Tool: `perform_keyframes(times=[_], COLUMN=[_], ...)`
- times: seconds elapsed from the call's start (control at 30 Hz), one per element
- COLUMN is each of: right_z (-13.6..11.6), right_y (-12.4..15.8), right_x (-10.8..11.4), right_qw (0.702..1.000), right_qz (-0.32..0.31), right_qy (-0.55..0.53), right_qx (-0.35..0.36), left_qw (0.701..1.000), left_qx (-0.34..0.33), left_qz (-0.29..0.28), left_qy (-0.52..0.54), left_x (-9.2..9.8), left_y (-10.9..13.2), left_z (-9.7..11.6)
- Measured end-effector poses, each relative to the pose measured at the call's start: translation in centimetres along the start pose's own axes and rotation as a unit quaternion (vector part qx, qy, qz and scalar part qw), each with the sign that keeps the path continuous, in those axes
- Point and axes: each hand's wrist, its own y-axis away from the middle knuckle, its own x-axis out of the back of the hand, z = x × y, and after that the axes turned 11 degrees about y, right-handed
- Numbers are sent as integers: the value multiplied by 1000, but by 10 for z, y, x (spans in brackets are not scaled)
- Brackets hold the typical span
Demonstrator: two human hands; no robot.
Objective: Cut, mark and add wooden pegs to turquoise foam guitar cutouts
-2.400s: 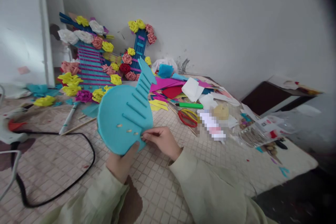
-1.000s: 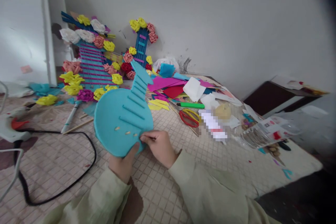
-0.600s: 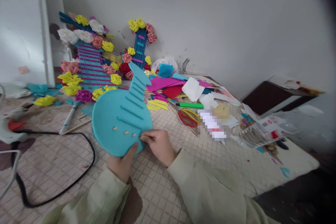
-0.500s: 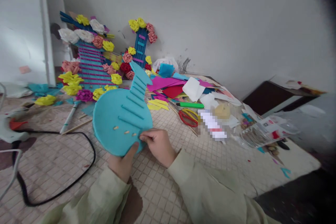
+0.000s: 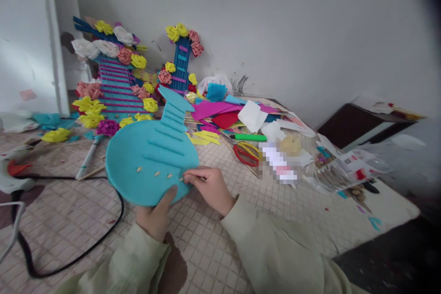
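Observation:
A turquoise guitar-shaped foam cutout with raised turquoise strips and several small wooden stubs is held over the tiled tabletop. My left hand grips its lower rim, thumb on the front face. My right hand pinches a thin wooden stick at the cutout's right edge, fingers closed together.
Two finished flower-covered guitar crafts lean on the wall. Coloured paper scraps, a green marker and red scissors lie to the right. A glue gun with black cord lies left. A plastic bag is far right.
The cutout has tilted and swung left, lying flatter. My right hand has drawn a thin stick slightly out at its right edge. My left hand shifted left with it.

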Motion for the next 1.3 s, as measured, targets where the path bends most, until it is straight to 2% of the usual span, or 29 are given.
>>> perform_keyframes(times=[0.07,0.13,0.23,0.37,0.57,0.67,0.73,0.8,0.9,1.0,1.1,1.2,1.3], right_z=[-3,-5,-8,-9,-8,-7,-5,-1,5,11,20,34,51], right_y=[0,1,2,3,4,4,3,1,-4,-8,-13,-19,-25], right_x=[4,7,7,5,2,5,7,9,10,11,16,28,43], right_qw=[999,998,997,998,998,992,983,975,958,941,940,947,950], right_qz=[27,56,70,65,68,122,181,203,183,151,141,187,209], right_qy=[-12,-13,-25,-8,-2,-11,-16,-51,-151,-231,-251,-198,-158], right_qx=[-12,-8,11,14,16,14,-17,-70,-158,-194,-182,-172,-168], left_qw=[997,992,989,986,983,981,979,978,977,973,965,950,932], left_qx=[64,97,105,102,133,129,126,129,138,159,198,235,284], left_qz=[10,14,6,7,4,16,13,6,-2,-15,-47,-117,-187], left_qy=[46,80,107,132,125,146,160,161,164,165,163,168,123], left_x=[-5,-9,-11,-11,-13,-16,-17,-18,-18,-18,-19,-18,-8], left_y=[4,8,11,11,12,14,15,16,15,12,9,12,23], left_z=[11,20,23,18,21,26,29,30,28,22,18,18,21])
